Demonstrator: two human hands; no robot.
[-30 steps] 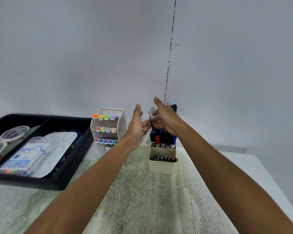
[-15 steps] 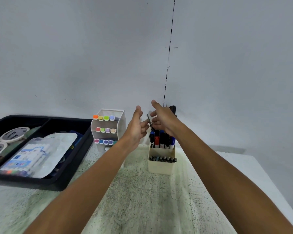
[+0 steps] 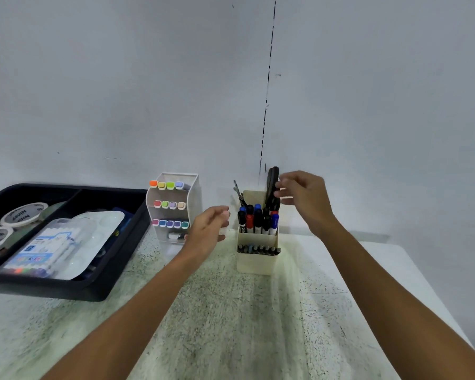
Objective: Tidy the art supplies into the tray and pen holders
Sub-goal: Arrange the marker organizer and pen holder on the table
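While the right hand point(image 3: 303, 198) hovers beside the black scissors point(image 3: 272, 187) standing in the cream pen holder point(image 3: 255, 259), fingers loosely curled, contact cannot be told; left hand point(image 3: 210, 229) relaxed, grasping nothing, just left of the holder. Judged step: settling the last tools among the markers point(image 3: 257, 220); black tray point(image 3: 93, 286) already loaded; next move likely calls for a final check.

A white table point(image 3: 231, 325), its top speckled with fine dark flecks and a faint green tint, fills the near half of the scene and ends at a right-hand edge. Behind it rises a plain pale grey wall point(image 3: 121, 91). A thin, broken dark vertical line point(image 3: 268, 86) runs down the wall right of centre, with a few small marks beside it.
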